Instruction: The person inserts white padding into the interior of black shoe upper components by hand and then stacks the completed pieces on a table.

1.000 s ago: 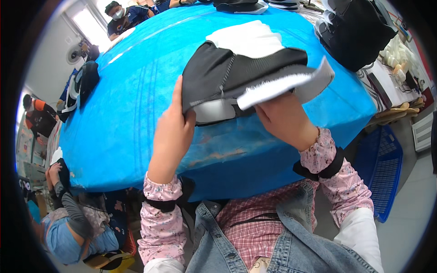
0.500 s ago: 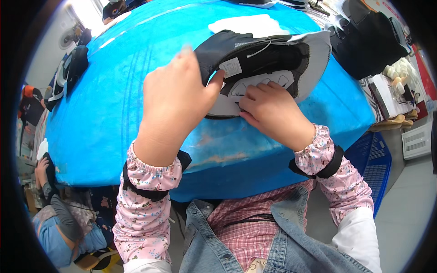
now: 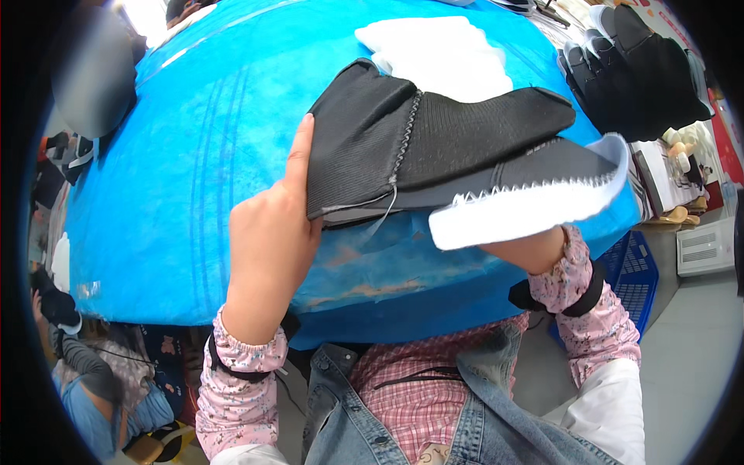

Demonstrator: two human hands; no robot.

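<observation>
A black ribbed knit shoe upper (image 3: 480, 132) is held just over the blue-covered table, its outer side facing up. Zigzag stitching joins it to a white bottom piece (image 3: 519, 213) at the right, and a loose thread hangs from its seam. My left hand (image 3: 267, 240) grips the left edge, index finger stretched along the black knit and thumb tucked beneath. Under the white piece is my right hand (image 3: 531, 252). Only the back of that hand near the wrist shows; its fingers are hidden.
White sheet-like pieces (image 3: 434, 54) lie beyond the upper on the blue table cover (image 3: 178, 256). At the far right stands a bunch of black uppers (image 3: 635, 77). A blue plastic basket (image 3: 628, 271) sits below the table's right side. Another person (image 3: 116, 387) works at lower left; a blurred grey shape (image 3: 93, 70) is upper left.
The upper has been turned over, from its open inside showing to its black outside. My right hand has gone from inside the opening to underneath, rightward. A blurred grey shape has appeared upper left.
</observation>
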